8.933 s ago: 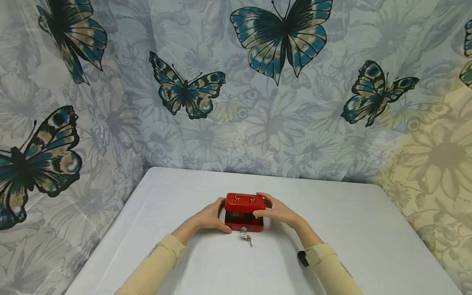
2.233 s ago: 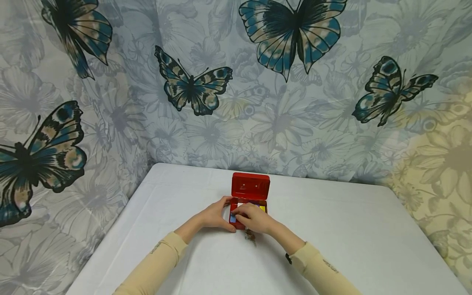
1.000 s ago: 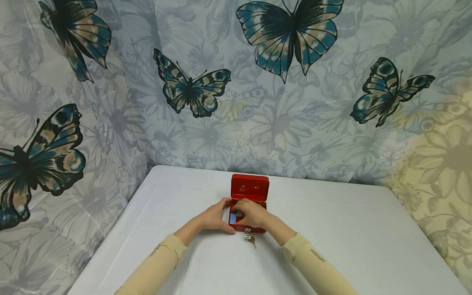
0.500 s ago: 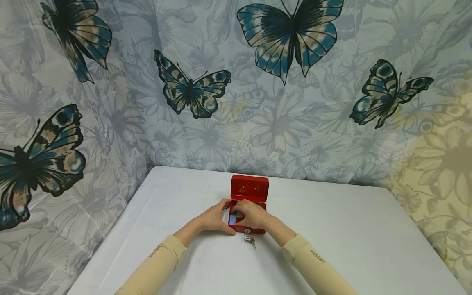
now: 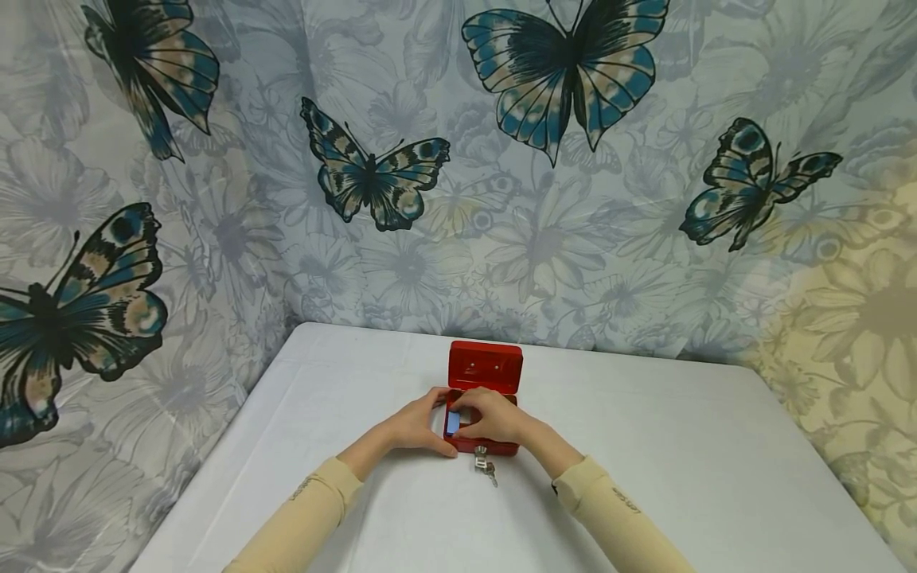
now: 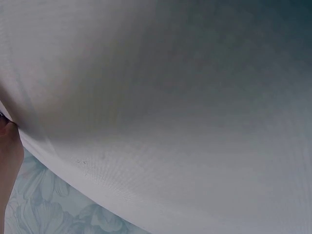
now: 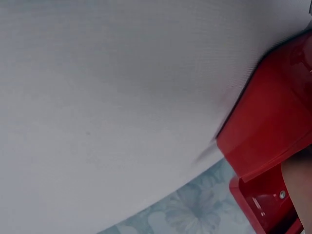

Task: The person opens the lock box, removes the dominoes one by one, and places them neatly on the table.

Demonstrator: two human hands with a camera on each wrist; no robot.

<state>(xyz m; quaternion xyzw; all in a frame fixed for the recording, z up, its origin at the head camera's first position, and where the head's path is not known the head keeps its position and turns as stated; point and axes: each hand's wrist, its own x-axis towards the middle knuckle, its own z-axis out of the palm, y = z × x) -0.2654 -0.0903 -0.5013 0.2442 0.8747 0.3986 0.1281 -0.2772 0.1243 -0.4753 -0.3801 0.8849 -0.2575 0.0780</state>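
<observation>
A small red cash box stands on the white table with its lid raised. My left hand grips the box's left side, thumb at the front corner and fingers at the back. My right hand reaches over the box, its thumb and fingers at the two ends of a light-blue block in the left part, seeming to pinch it. The hand hides most of the inside. A small padlock with keys hangs at the box front. The right wrist view shows the box's side close up.
A white cloth covers the table. Behind it and along the sides hangs a fabric backdrop printed with flowers and butterflies. The left wrist view shows mostly tablecloth.
The box lid has swung from partly raised to fully back. My right hand has moved from the lid into the box and onto the blue block, which looks slightly tilted now. My left hand stays.
</observation>
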